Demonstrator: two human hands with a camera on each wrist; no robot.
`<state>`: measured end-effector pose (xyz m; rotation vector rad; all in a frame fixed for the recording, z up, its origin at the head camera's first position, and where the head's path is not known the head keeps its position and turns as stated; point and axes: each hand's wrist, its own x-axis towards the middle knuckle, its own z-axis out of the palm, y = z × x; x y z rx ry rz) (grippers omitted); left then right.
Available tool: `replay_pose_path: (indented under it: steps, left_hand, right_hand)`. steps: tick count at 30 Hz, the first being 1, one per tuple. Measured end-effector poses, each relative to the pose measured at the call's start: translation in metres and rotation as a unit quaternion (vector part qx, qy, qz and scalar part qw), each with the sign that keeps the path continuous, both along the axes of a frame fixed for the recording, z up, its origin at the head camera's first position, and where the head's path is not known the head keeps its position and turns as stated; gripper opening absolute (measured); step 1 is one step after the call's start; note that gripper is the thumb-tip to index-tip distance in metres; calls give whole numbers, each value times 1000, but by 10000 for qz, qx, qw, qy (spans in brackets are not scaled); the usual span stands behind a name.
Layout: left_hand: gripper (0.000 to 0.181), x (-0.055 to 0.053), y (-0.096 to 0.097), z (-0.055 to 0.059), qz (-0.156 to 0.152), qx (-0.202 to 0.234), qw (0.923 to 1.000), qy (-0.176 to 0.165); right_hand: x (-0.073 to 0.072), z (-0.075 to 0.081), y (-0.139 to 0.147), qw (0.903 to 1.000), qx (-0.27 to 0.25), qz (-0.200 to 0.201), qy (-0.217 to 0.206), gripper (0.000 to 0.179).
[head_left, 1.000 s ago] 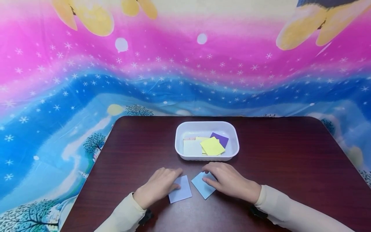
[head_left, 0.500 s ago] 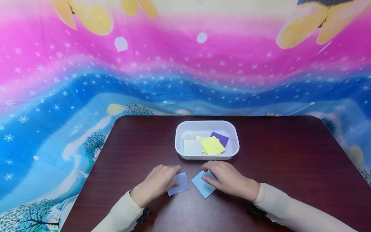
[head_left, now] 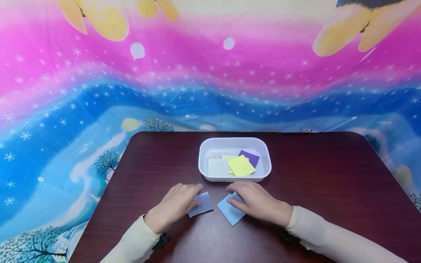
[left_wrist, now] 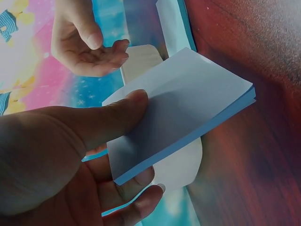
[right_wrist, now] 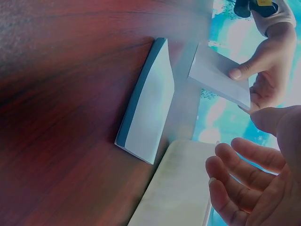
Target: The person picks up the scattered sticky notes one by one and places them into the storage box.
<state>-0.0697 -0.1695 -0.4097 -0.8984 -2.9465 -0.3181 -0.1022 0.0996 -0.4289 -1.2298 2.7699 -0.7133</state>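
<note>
Between thumb and fingers, my left hand (head_left: pixel 174 204) grips a lavender sticky note pad (head_left: pixel 202 205) by its outer side. In the left wrist view the lavender pad is tilted, raised off the table, its thumb on the top sheet. A light blue sticky note pad (head_left: pixel 229 214) lies on the table to the right of it. Over that pad hovers my right hand (head_left: pixel 260 204), fingers loosely bent and holding nothing; the right wrist view shows a gap between it and the blue pad (right_wrist: pixel 149 106).
A white plastic tub (head_left: pixel 235 179) stands just beyond both hands. Inside are a yellow sticky pad (head_left: pixel 241 165), a purple one (head_left: pixel 251 158) and a pale one (head_left: pixel 217 167). The dark wooden table (head_left: pixel 315 164) ends at a patterned cloth backdrop (head_left: pixel 210 84).
My left hand has lifted the lavender pad from the table and shifted slightly left and away from me. The right hand has barely moved, and the light blue pad stays in place.
</note>
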Motion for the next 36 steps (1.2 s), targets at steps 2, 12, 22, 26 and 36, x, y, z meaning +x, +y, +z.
replay_pose_path:
  steps: [2,12,22,26,36]
  left_hand:
    - [33,0,0,1,1,3,10000,38]
    - [32,-4,-1,6,7,-8,9998,200]
    - [31,-9,2,15,68,-24,9999,138]
    - [31,-11,2,18,118,-83,9998,119]
    - [28,-14,3,28,277,53,9996,54]
  right_hand:
    - [0,-1,-1,10000,-24,26,62,29]
    - [-1,-1,-1,9997,-94,-21,227,28]
    - [-3,1,-2,9999,-43,-15,149,28]
    - [-5,3,-1,9999,-124,-18,119,27]
    - [-7,7,-2,9997,-149,-129,122,24]
